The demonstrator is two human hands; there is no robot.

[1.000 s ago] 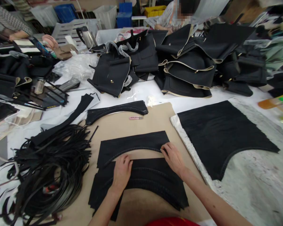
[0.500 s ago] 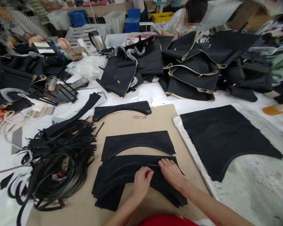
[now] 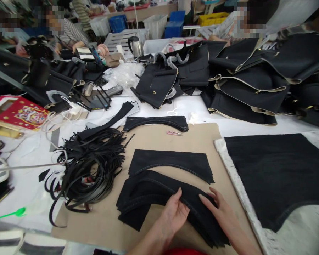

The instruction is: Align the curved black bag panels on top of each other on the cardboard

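Observation:
My left hand [image 3: 175, 214] is turned palm up at the inner edge of a black curved panel [image 3: 159, 182], gripping it between thumb and fingers. The panel's right part is lifted and bent. On its right side, my right hand [image 3: 218, 209] touches the top with fingers apart. Underneath lie several like black panels [image 3: 135, 216], fanned out. Just beyond them is another black panel [image 3: 172, 158] with a stitched-looking curved edge. Further back are a stack of narrow curved black pieces [image 3: 156, 122] and a small pink tool [image 3: 174, 133].
A heap of black strips [image 3: 95, 177] lies left on the brown board [image 3: 202, 138]. At right, a large black sheet [image 3: 276, 170] covers a pale slab [image 3: 228, 166]. Black bag parts [image 3: 244, 95] pile up behind, near a steel kettle [image 3: 136, 46]. Other people sit across the table.
The view has swung left. My left hand has turned palm up and taken the panel's edge, raising its right part. My right hand has moved to the panel's right side, fingers spread.

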